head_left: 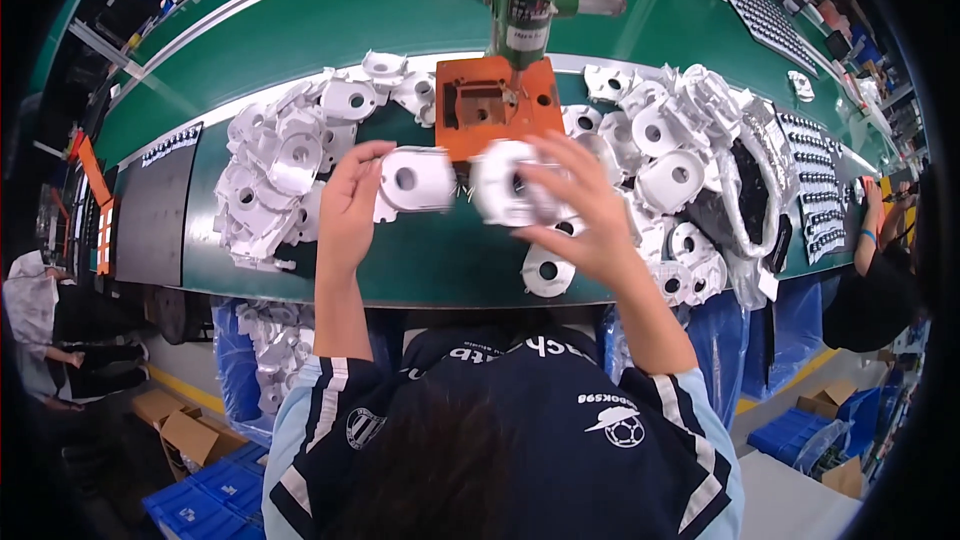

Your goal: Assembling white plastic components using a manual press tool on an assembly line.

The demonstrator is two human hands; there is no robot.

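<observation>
My left hand (350, 202) grips the left edge of a white plastic housing (425, 178), a rounded plate with a round hole through it. In my right hand (590, 205) is a second white part, a ring-shaped plastic piece (495, 185) with a large opening, slightly blurred. Both pieces are held up over the bench, side by side and apart from each other. Just beyond them sits an orange fixture block (458, 148) with a recessed pocket. Above it stands a green press (520, 30), its spindle reaching down toward the block.
Heaps of white housings (300, 160) lie left of the fixture, and more white housings (670, 175) at right. Farther right are a plastic-wrapped bundle (765, 185) and trays of small dark parts (820, 195). Blue bins (240, 370) stand below the bench edge. Another person (870, 270) works at far right.
</observation>
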